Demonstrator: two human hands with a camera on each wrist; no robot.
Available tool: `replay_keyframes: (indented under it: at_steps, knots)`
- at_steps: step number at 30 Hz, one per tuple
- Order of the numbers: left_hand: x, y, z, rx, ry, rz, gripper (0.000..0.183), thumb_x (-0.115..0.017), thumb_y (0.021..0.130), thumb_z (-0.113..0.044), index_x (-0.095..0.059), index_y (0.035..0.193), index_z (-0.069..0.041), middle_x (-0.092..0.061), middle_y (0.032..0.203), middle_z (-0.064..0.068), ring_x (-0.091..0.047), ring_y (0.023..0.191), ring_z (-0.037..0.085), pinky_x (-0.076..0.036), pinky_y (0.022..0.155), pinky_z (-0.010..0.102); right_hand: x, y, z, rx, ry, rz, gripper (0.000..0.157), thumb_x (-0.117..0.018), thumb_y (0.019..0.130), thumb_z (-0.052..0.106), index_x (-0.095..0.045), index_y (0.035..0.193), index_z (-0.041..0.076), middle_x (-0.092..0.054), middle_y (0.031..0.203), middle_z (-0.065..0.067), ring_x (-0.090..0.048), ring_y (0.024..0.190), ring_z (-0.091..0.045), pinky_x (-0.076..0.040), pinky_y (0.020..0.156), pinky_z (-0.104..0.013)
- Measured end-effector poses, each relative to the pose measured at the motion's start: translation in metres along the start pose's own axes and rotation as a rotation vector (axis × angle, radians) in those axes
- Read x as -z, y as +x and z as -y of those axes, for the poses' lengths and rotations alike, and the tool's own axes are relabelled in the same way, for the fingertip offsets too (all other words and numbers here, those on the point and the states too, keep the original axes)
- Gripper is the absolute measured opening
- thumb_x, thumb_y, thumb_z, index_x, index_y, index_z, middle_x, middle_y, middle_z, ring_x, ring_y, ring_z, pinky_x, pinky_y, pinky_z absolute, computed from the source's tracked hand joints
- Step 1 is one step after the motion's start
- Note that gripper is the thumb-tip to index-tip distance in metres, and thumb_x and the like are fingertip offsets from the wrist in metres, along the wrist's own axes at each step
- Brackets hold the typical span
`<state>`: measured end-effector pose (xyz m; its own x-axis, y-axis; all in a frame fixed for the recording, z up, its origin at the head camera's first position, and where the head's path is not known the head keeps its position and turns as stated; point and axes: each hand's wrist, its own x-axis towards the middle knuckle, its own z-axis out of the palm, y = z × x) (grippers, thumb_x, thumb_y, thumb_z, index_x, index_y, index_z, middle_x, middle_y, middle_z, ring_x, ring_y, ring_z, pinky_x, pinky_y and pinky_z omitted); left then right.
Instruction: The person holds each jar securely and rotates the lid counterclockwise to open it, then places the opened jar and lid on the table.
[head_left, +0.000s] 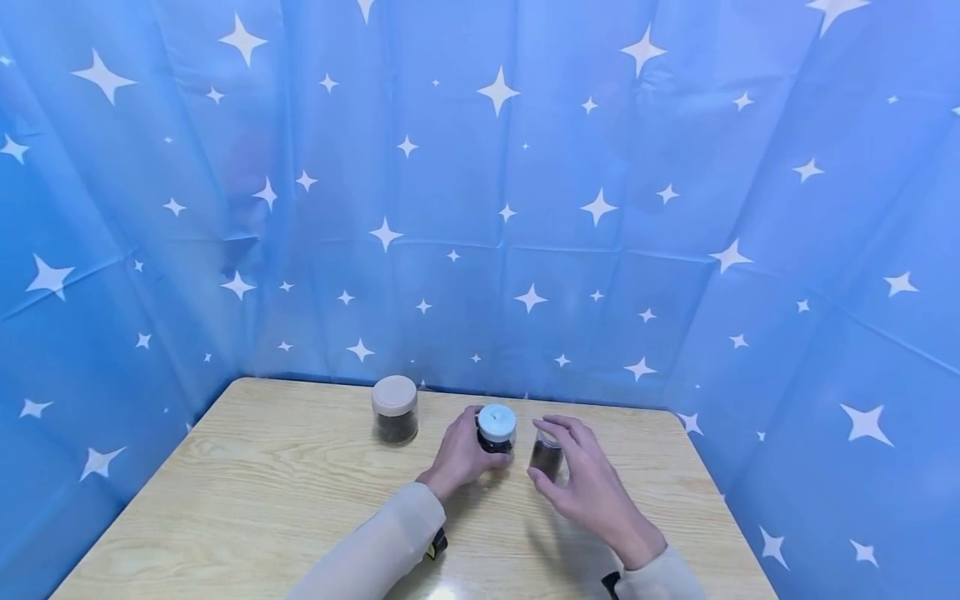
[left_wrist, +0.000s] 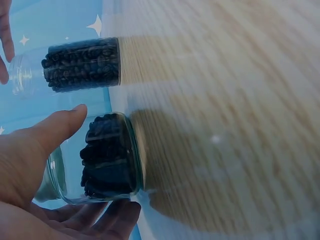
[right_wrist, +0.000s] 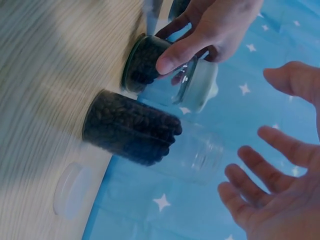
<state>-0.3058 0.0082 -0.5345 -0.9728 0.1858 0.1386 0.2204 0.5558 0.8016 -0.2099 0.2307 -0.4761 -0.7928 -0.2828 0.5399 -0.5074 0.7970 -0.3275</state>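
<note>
My left hand (head_left: 461, 454) grips a squat glass jar (left_wrist: 110, 157) part filled with dark beans, its pale mint lid (head_left: 497, 422) on top. In the left wrist view the thumb lies on one side of this jar and the fingers on the other. Beside it, to the right, stands a taller clear jar (right_wrist: 132, 127) of dark coffee beans with no lid on its mouth. Around that jar's upper part my right hand (head_left: 581, 479) is spread, thumb and fingers apart. The right wrist view shows the fingertips (right_wrist: 245, 152) off the glass.
A translucent round lid (right_wrist: 73, 190) lies on the wooden table (head_left: 247, 500) near the taller jar, hidden in the head view. At the back left stands another jar (head_left: 395, 427) with dark contents and a pale pinkish lid. A blue star-patterned curtain (head_left: 450, 208) hangs behind the table.
</note>
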Motion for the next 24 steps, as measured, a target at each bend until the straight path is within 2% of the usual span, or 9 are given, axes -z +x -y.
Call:
replay_keyframes:
  at_steps: [10, 15, 19, 20, 22, 24]
  knots:
    - [0.002, -0.003, 0.002, 0.007, 0.042, -0.029, 0.083, -0.110, 0.080, -0.026, -0.063, 0.142, 0.002, -0.074, 0.134, 0.021, -0.075, 0.128, 0.041, -0.062, 0.116, 0.061, -0.003, 0.008, 0.011, 0.031, 0.007, 0.019, 0.072, -0.097, 0.097, 0.023, -0.067, 0.161, 0.011, -0.067, 0.160, -0.011, -0.066, 0.148, -0.036, -0.064, 0.115, -0.058]
    - [0.008, -0.007, 0.001, -0.011, 0.051, -0.037, 0.083, -0.111, 0.079, -0.030, -0.062, 0.139, 0.001, -0.073, 0.131, 0.019, -0.075, 0.125, 0.039, -0.063, 0.113, 0.060, -0.003, 0.012, 0.017, 0.042, 0.025, 0.043, 0.071, -0.096, 0.099, 0.026, -0.066, 0.162, 0.012, -0.065, 0.163, -0.011, -0.063, 0.152, -0.036, -0.062, 0.119, -0.058]
    - [0.017, -0.012, -0.003, -0.046, 0.062, -0.046, 0.084, -0.111, 0.078, -0.034, -0.062, 0.138, -0.001, -0.072, 0.130, 0.017, -0.075, 0.123, 0.036, -0.064, 0.112, 0.059, -0.005, 0.016, 0.020, 0.091, 0.026, 0.018, 0.071, -0.097, 0.097, 0.024, -0.066, 0.160, 0.011, -0.066, 0.162, -0.012, -0.064, 0.150, -0.034, -0.063, 0.118, -0.057]
    - [0.019, -0.014, -0.004, -0.058, 0.067, -0.048, 0.085, -0.111, 0.077, -0.035, -0.062, 0.137, -0.001, -0.072, 0.129, 0.017, -0.075, 0.122, 0.036, -0.064, 0.111, 0.058, -0.006, 0.017, 0.022, 0.104, 0.027, 0.012, 0.072, -0.098, 0.097, 0.023, -0.067, 0.160, 0.010, -0.067, 0.162, -0.013, -0.065, 0.145, -0.031, -0.063, 0.116, -0.056]
    - [0.024, -0.018, -0.006, -0.084, 0.075, -0.053, 0.084, -0.111, 0.077, -0.036, -0.062, 0.136, -0.002, -0.072, 0.127, 0.015, -0.075, 0.120, 0.034, -0.064, 0.109, 0.057, -0.006, 0.019, 0.024, 0.124, 0.033, 0.004, 0.072, -0.099, 0.096, 0.023, -0.067, 0.160, 0.010, -0.066, 0.163, -0.014, -0.071, 0.124, -0.019, -0.066, 0.109, -0.050]
    - [0.028, -0.023, -0.008, -0.103, 0.085, -0.053, 0.083, -0.111, 0.076, -0.036, -0.063, 0.135, -0.003, -0.072, 0.125, 0.013, -0.074, 0.117, 0.030, -0.065, 0.107, 0.054, -0.005, 0.021, 0.028, 0.139, 0.041, -0.002, 0.072, -0.099, 0.096, 0.023, -0.067, 0.159, 0.010, -0.065, 0.164, -0.016, -0.069, 0.102, -0.010, -0.067, 0.099, -0.044]
